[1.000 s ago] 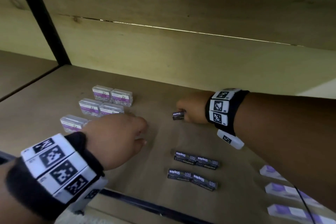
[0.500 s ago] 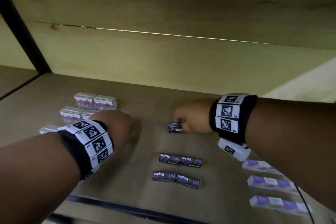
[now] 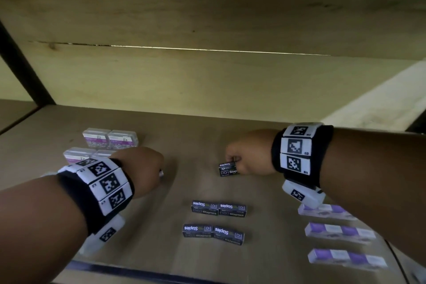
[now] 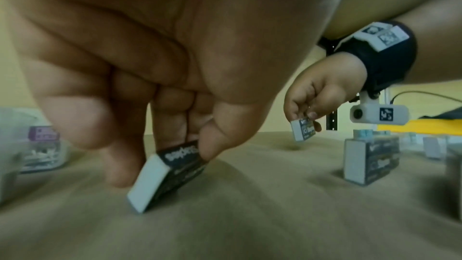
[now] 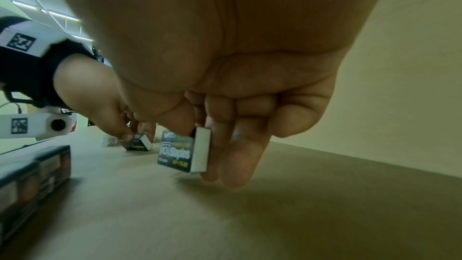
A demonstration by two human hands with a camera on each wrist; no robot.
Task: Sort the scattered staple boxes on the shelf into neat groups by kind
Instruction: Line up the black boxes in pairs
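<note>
Hands have both drawn back toward the person – each one now brings a black staples box toward the black group (image 3: 217, 221) at the front of the shelf (image 3: 265, 191). The right hand (image 3: 247, 153) pinches its black box (image 3: 228, 168) just above the wood. The left hand (image 3: 140, 169) hides its load in the head view – only the left wrist view shows fingers (image 4: 120, 167) and thumb pinching a tilted black box (image 4: 167, 173) whose corner touches the shelf. Clear purple-label boxes (image 3: 110, 138) sit grouped at the back left

Wooden shelf (image 3: 265, 191) — staple boxes (image 3: 219, 208)
</note>
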